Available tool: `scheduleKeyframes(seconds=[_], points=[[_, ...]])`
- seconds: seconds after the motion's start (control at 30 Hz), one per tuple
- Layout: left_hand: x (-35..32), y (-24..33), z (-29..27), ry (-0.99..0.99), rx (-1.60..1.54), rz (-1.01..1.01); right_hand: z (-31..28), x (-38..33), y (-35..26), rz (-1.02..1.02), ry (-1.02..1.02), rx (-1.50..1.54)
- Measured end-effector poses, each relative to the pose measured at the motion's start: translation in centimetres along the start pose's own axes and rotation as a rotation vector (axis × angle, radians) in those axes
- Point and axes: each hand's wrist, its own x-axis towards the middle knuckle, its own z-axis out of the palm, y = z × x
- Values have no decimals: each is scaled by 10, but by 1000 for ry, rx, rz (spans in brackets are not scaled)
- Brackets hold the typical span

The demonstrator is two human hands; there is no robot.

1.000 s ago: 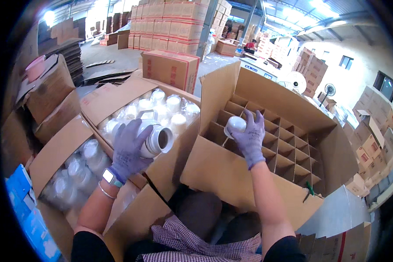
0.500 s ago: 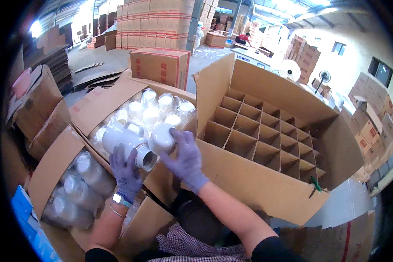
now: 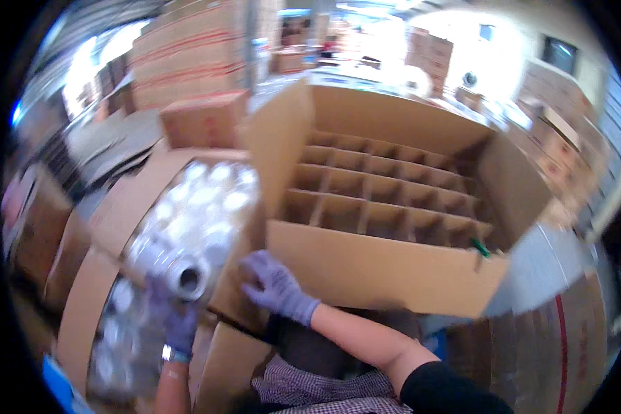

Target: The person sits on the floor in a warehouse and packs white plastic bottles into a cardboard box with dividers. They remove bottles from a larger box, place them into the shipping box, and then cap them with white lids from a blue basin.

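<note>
A white, wide-mouthed bottle (image 3: 148,255) lies tilted over the near part of a carton of bagged white bottles (image 3: 193,196), its uncapped mouth facing me. My left hand (image 3: 176,321), in a purple-grey glove and smeared by motion, grips its near side. A rounded white cap (image 3: 219,238) appears to rest among the bagged bottles beside it; blur softens its outline. My right hand (image 3: 277,286), gloved alike, is by the carton's right wall with fingers bent and apart. Nothing shows between them.
At the right stands a large open carton (image 3: 386,272) with cardboard dividers (image 3: 366,186) and a green tie (image 3: 481,248) on its near flap. Another carton of wrapped bottles (image 3: 121,345) is at lower left. Behind are a closed box (image 3: 203,121) and stacked cartons (image 3: 186,55).
My right hand has left the white cap and moved down. The bottle has dropped toward the bagged bottles, its mouth turned toward me. The whole view has swung right.
</note>
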Motion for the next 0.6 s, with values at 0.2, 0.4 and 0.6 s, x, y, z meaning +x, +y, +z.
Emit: scheduleKeyframes(seconds=[0.2,0.4,0.6], points=[[-1,-6,-23,-89,83,57,-183,-55,-20,21,301,-237],[-13,-8,-24,-61,-29,21,-395,-132,52,519,683,-1034],[-33,4,-17,8,-93,25,-440,-170,102,867,178,-1050]])
